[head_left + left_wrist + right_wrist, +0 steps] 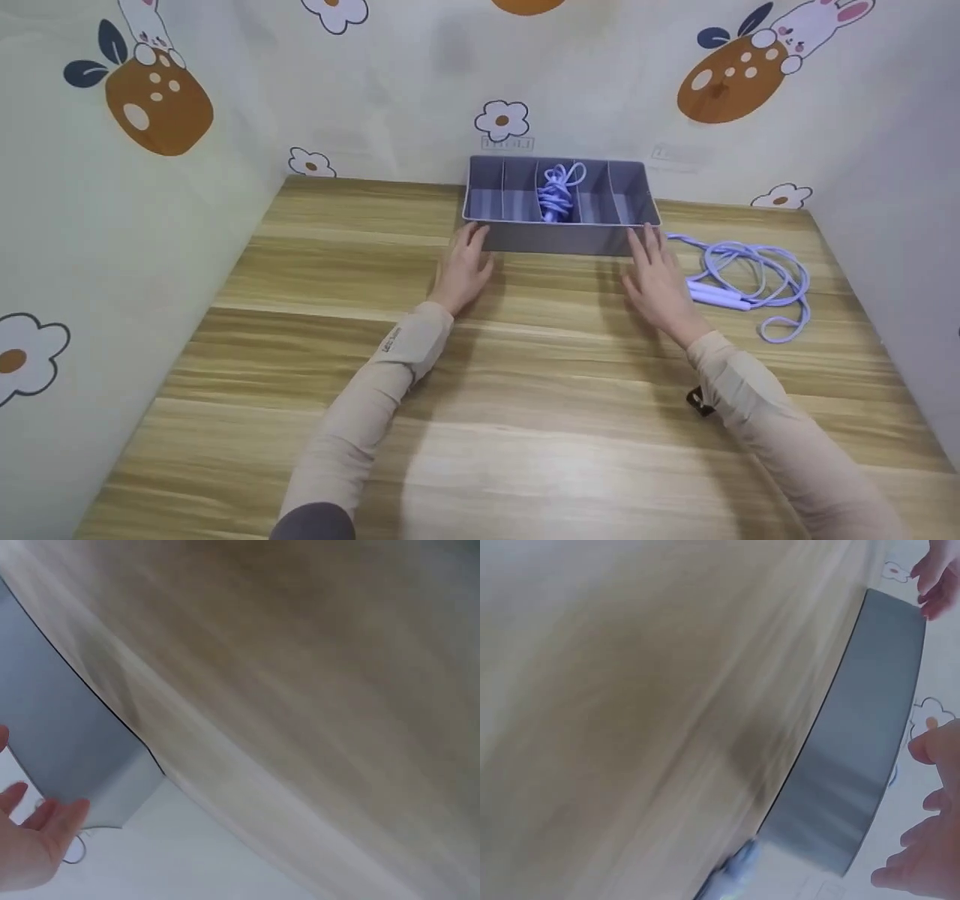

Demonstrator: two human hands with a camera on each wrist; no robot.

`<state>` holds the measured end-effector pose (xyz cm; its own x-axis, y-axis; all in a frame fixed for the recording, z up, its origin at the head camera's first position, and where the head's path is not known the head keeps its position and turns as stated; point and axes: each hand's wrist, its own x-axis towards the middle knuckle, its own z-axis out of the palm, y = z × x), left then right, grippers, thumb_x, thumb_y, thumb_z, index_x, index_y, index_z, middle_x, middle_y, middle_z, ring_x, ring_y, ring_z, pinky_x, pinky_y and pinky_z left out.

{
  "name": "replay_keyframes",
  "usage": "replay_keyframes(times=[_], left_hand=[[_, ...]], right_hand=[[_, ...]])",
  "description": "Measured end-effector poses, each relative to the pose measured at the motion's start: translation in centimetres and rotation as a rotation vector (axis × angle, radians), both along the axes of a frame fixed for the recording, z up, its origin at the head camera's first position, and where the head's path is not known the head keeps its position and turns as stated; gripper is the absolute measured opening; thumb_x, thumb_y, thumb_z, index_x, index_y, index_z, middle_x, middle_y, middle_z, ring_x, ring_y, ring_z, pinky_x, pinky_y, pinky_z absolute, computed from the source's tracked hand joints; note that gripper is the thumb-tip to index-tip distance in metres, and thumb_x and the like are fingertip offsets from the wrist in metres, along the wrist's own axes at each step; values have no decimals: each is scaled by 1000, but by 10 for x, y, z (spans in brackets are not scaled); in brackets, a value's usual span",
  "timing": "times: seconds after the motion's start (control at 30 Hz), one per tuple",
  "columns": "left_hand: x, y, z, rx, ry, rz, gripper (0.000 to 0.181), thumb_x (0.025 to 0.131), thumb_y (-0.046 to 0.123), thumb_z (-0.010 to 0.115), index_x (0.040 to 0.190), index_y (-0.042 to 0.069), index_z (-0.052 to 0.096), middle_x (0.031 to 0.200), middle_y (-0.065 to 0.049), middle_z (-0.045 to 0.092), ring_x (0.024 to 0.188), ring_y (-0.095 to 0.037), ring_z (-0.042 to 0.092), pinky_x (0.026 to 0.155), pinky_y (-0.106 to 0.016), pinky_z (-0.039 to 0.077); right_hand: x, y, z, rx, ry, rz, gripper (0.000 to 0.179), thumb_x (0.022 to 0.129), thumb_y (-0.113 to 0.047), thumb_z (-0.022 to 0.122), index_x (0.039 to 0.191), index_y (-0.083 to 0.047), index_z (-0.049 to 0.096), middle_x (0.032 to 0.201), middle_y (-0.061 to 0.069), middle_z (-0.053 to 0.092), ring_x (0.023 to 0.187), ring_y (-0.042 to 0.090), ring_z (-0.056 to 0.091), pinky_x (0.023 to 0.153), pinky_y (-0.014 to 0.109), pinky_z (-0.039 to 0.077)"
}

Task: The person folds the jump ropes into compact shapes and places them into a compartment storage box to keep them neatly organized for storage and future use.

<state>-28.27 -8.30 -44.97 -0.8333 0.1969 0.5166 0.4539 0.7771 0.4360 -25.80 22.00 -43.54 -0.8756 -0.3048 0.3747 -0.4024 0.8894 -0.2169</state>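
A grey box (561, 238) sits at the upper middle of the head view, on the wooden table (525, 420) close to the wall (390, 90). Its five compartments run left to right, and the middle one has a bundled blue rope (556, 199) in it, with a loop leaning over the divider to its right.

The left hand (461, 270) is at the box's near left corner, fingers extended and slightly parted, curled round nothing. The right hand (660, 283) is at the near right corner in much the same shape, fingers reaching up toward the rim and thumb apart. Whether the fingertips actually touch the box I cannot tell.

Just right of the right hand, at the right of the frame, a second rope (718, 295) lies on the table in loose coils, its two pale handles side by side and partly hidden by that hand.

Both arms come up from the bottom edge in beige sleeves (356, 420), and a small black object (700, 402) shows beside the right wrist. Rabbits, orange fruit and white flowers decorate the wall. In the right wrist view the box slants down the right side, with a hand at either end.
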Motion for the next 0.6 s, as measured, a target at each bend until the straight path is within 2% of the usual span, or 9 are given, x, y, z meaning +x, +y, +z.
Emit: replay_keyframes(times=[0.07,0.23,0.4,0.6], left_hand=[[4,0,0,-48,-25,7,49,82,10,62,126,-4,45,131,-27,41,123,-37,38,105,-43,31],[14,1,4,-142,-141,16,65,85,25,60,138,1,32,144,-27,21,133,-38,20,109,-49,21],[22,4,6,-221,-177,14,72,86,35,58,142,3,25,147,-26,11,136,-35,10,111,-50,9],[32,8,7,-280,-206,10,73,87,40,54,143,6,21,148,-23,6,138,-31,5,110,-51,5]], right_hand=[[3,6,-2,0,-26,-8,64,86,-14,55,139,5,24,142,32,17,129,50,14,106,59,17],[12,17,-5,-8,-49,-23,66,88,-20,55,140,4,22,143,32,15,129,51,12,104,62,15],[22,26,-8,-8,-41,-24,69,87,-22,57,140,4,22,143,32,14,129,51,12,106,60,12],[34,37,-12,-15,-81,-49,67,89,-24,54,139,5,23,142,33,16,130,51,8,105,62,9]])
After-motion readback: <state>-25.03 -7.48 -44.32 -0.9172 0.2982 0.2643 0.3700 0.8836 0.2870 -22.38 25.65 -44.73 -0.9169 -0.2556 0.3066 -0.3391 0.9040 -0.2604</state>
